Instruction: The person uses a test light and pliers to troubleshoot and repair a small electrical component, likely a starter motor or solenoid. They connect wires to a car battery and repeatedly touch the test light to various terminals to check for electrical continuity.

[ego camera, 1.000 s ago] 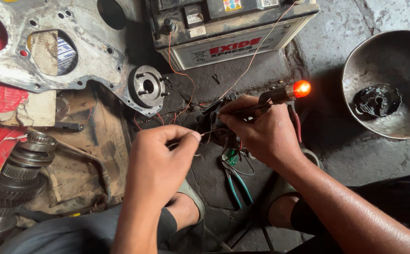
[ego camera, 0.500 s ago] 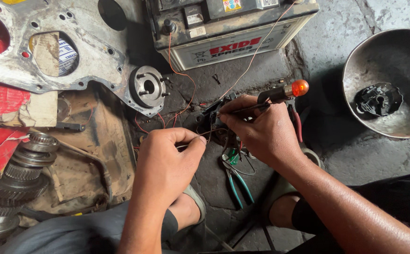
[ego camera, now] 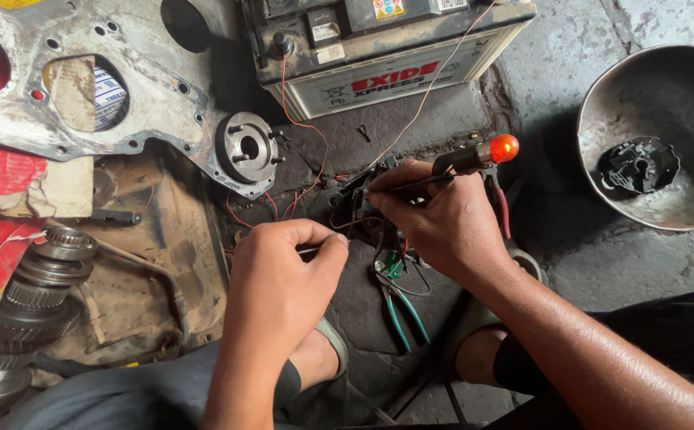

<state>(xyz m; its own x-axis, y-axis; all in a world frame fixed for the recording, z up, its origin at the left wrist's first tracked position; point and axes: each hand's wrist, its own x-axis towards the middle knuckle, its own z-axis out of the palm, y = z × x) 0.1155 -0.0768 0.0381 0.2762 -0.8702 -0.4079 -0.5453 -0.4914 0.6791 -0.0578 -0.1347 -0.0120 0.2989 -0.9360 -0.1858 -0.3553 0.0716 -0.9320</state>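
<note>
While the right hand [ego camera: 442,227] pinches a thin probe against a small dark electrical part [ego camera: 359,211] in the middle of the floor, the left hand [ego camera: 283,275] has its grip closed narrow on a fine wire end [ego camera: 315,250], thumb & forefinger tips together. The right grip is wrapped round the probe shaft, w/ the orange test bulb [ego camera: 504,148] sticking out to the right of the knuckles; bulb looks lit.

Judgement on doing this well: keep the probe tip steady on one contact, hold the wire by its insulation, don't let bare strands bridge to a neighbouring terminal, and keep slack in the thin red leads [ego camera: 303,127] running far toward the battery [ego camera: 387,48] so nothing tugs loose.

Materials: battery is a boxy white plastic case w/ a grimy dark top. Far left lies a flat cast-metal plate [ego camera: 124,95], dull grey, w/ round cut-outs & a bolted hub. Near left, a steel gear shaft [ego camera: 36,295], toothed & oily. Green-handled pliers [ego camera: 398,306] lie on the floor near the hands. Far right, a dented metal bowl [ego camera: 673,199] holds a black plastic piece. Floor [ego camera: 570,263] is rough, stained concrete.
</note>
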